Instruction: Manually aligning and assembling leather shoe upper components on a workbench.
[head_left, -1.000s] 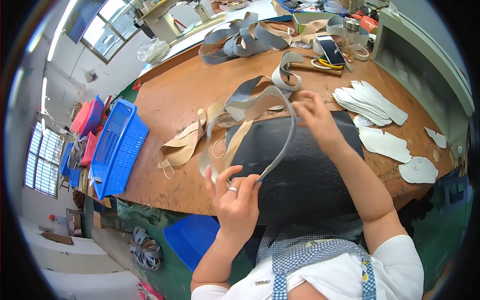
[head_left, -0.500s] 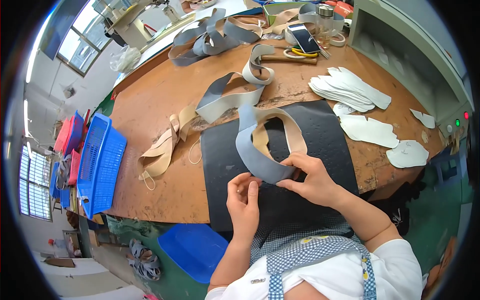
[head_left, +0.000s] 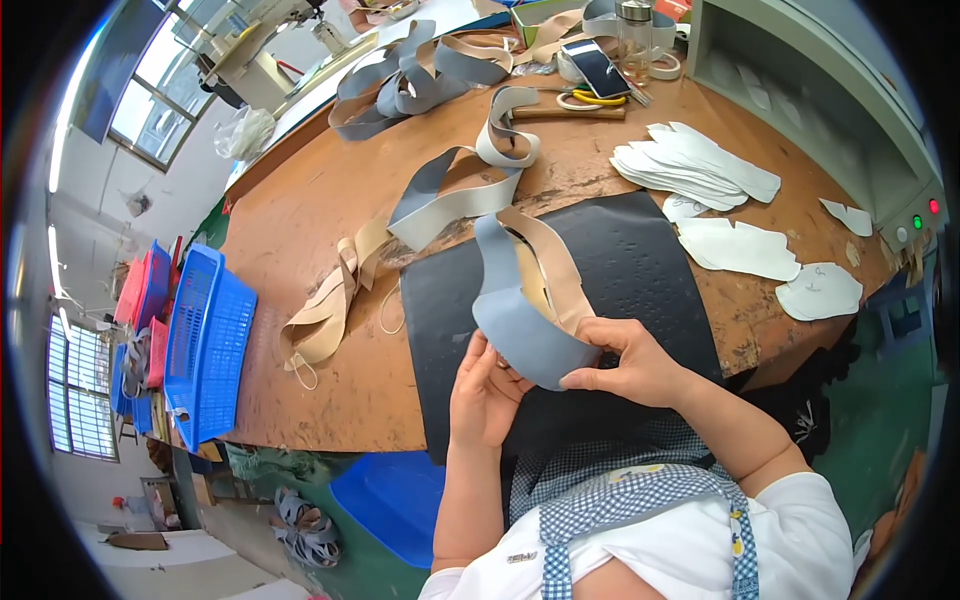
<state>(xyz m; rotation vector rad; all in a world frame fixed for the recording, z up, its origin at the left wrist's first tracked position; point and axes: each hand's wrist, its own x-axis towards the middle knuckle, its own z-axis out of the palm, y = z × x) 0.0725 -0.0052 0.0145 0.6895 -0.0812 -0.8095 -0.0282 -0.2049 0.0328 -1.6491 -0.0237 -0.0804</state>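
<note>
Overhead: pinched a curved grey-and-tan leather shoe-upper piece (head_left: 528,318) between left hand (head_left: 487,390) and right hand (head_left: 628,360), fingers pressed on its lower edge, probably for folding, just above the black rubber mat (head_left: 640,265) on the worn brown workbench (head_left: 300,240).

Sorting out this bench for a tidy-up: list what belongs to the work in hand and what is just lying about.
In hand:
- grey and tan shoe piece, held by left hand and right hand
- black mat beneath it

Lying about:
- white cut pieces
- loose strap pieces
- blue baskets
- phone
</note>
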